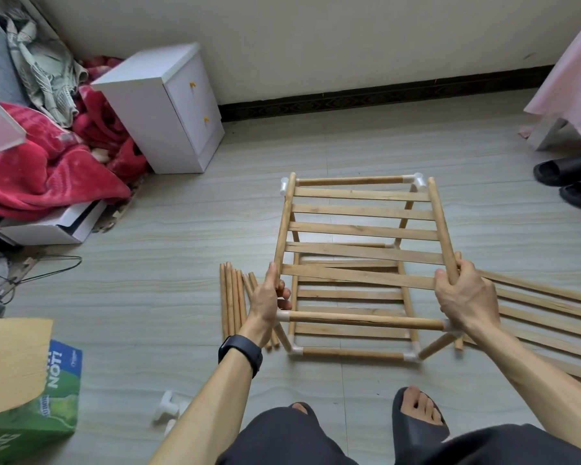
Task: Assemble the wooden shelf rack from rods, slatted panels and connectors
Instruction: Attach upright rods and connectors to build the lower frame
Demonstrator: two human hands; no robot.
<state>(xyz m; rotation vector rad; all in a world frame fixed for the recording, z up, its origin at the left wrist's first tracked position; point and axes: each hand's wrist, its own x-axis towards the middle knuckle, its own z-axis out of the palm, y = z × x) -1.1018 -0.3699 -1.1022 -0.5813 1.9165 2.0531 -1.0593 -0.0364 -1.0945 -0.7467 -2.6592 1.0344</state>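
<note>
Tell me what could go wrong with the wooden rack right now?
1. The near end of the slatted panel is held up by the left hand and right hand; if either slips, it could drop onto the frame.
2. Two near slats sit crooked, so the panel may twist or jam.
3. The loose rods on the floor lie close by and might roll underfoot.

Both forearms are stretched forward. The left hand and right hand are curled, one round each side of the slatted panel.
</note>
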